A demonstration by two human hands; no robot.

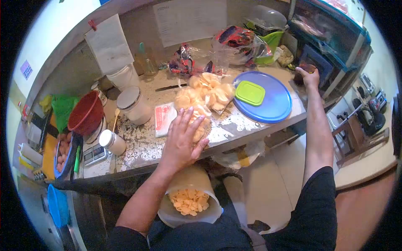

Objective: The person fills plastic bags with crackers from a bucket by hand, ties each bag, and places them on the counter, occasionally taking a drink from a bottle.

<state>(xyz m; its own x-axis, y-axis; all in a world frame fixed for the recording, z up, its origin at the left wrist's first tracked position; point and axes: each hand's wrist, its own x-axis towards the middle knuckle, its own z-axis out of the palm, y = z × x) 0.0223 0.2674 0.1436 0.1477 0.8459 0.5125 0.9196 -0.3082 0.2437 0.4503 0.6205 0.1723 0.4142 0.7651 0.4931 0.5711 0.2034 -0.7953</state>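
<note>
My left hand point(182, 136) lies with its fingers stretched over a clear plastic bag of pale yellow chips point(188, 100) near the counter's front edge. More bagged chips point(211, 88) are bunched just behind it. At the right end of the counter my right hand point(309, 78) is closed around a dark brown object point(300, 77), whose kind I cannot make out. A tub of loose chips point(189, 201) leans below the counter, in front of my body. Left of the bags lies a white packet with a red label point(163, 118).
A blue round lid point(274, 106) carries a small green lid point(250, 93). Leftward stand a lidded tub point(135, 106), a white-capped jar point(112, 142), a digital scale point(94, 154) and a red basin point(85, 113). A knife point(171, 87) lies behind the bags. Shelving point(331, 37) borders the right.
</note>
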